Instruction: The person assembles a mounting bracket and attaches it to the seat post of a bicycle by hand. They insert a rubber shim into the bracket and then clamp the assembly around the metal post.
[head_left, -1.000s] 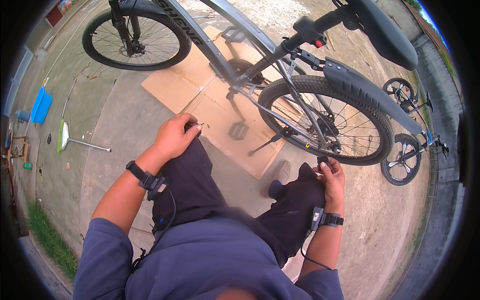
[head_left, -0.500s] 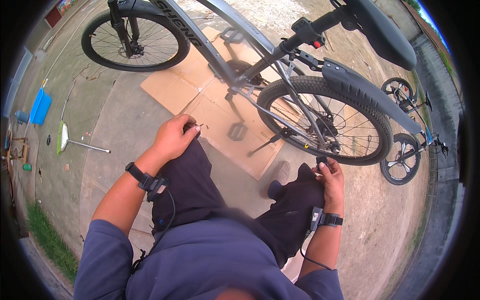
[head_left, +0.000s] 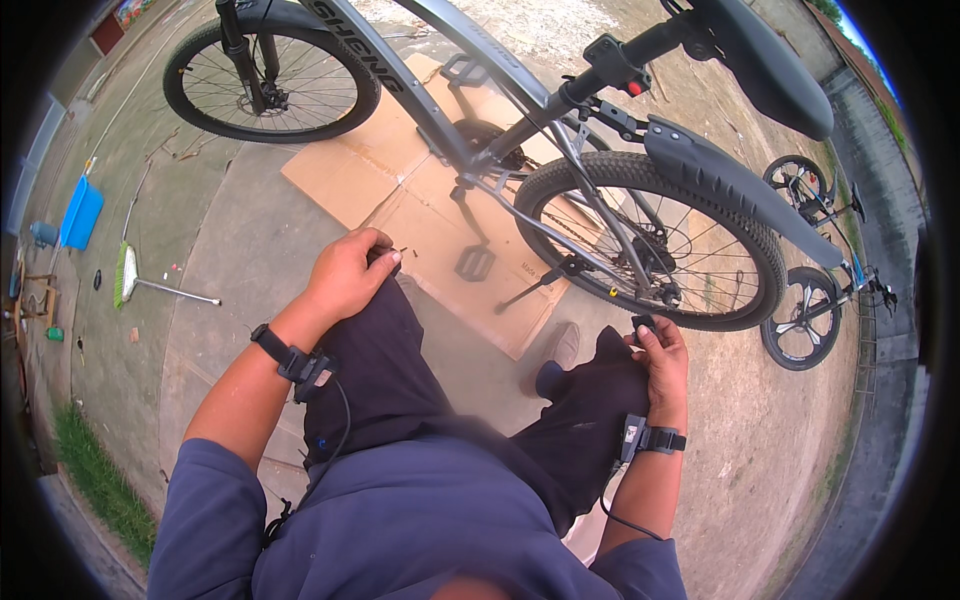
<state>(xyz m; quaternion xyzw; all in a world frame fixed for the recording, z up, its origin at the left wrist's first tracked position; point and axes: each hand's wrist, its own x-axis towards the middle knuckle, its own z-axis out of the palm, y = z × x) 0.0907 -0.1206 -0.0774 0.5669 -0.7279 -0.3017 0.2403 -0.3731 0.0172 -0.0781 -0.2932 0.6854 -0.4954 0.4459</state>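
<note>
My left hand [head_left: 350,272] rests over my left knee with its fingers curled and thumb pressed in. A small dark bit shows at its fingertips, too small to name. By my right knee, my right hand [head_left: 662,362] pinches a small black block-like piece [head_left: 642,322] between thumb and fingers. Just beyond that hand is the rear wheel [head_left: 650,240] of a grey bicycle [head_left: 470,150], which stands upright on its kickstand [head_left: 532,290]. Under the bicycle lies a flattened cardboard sheet [head_left: 345,185]. A tiny dark piece [head_left: 414,254] lies on the cardboard near my left hand.
A black saddle [head_left: 770,70] and rear mudguard [head_left: 720,185] overhang the right side. Farther right stands a second bicycle [head_left: 808,310]. On the left are a green-bristled broom [head_left: 124,276], a blue dustpan [head_left: 82,214] and grass [head_left: 95,465]. Cables run along both my forearms.
</note>
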